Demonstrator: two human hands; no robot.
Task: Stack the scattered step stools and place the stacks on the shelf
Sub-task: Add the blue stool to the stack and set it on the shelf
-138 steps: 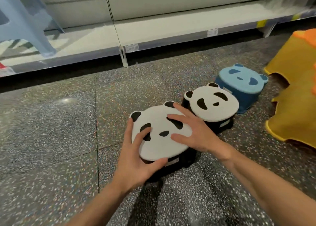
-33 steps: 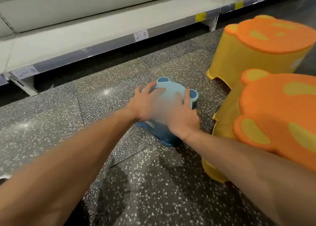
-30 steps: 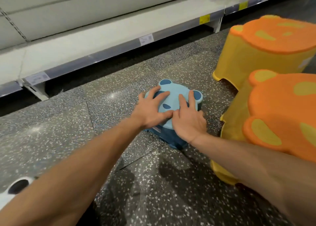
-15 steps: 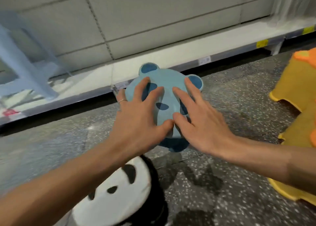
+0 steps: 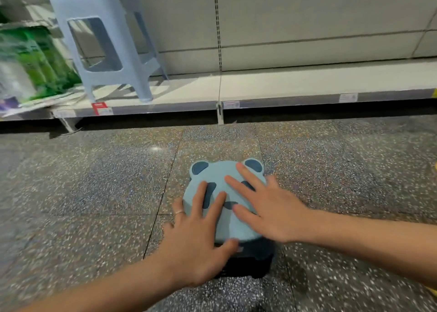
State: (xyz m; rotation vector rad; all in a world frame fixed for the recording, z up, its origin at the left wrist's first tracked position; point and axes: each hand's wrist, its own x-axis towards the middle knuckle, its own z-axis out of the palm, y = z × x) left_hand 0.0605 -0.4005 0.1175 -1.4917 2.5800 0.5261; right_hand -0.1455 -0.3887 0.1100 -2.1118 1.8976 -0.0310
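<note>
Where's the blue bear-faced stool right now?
The blue stool sits low and centre in the head view, on a black stool on the floor, under the left hand and right hand, before the shelf.

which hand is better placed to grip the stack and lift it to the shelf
Left, probably: the left hand sits at the near edge of the blue stool, thumb against its rim, just above the black stool. The right hand lies flat on top, fingers straight.

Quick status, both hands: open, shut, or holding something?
Left hand: open, fingers flat on top of the blue stool, thumb at its near edge.
Right hand: open, fingers spread flat on the same stool.
</note>
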